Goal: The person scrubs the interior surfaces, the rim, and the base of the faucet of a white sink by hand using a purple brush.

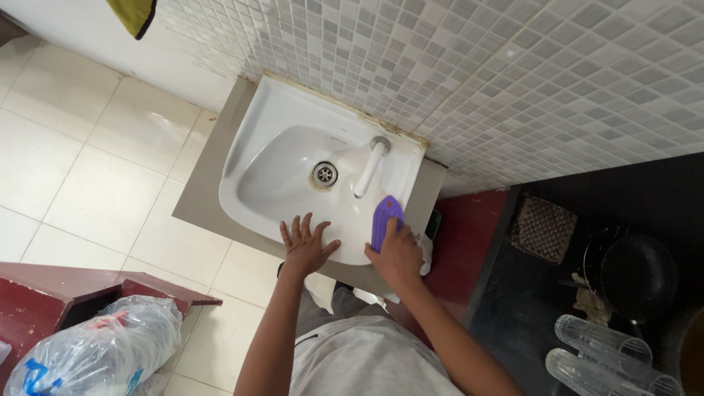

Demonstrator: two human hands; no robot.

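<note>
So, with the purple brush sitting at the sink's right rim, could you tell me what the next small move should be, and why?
Probably a short stroke along the rim toward the tap. The right hand grips the purple brush flat on the sink edge, and the left hand is spread on the front rim as a brace, so the stance suits scrubbing.

Purple brush's [386, 218] lower end under the right hand [398, 254] — clear tumblers [601, 348] cut off at the bottom edge.

The scene is taken by a single head-worn camera, pointed steeply down from above. The white sink [293, 158] against the tiled wall [513, 73] is seen at arm's length, mid-frame. Floor tiles [95, 169] are shown left, a dark bench [528, 315] right.
</note>
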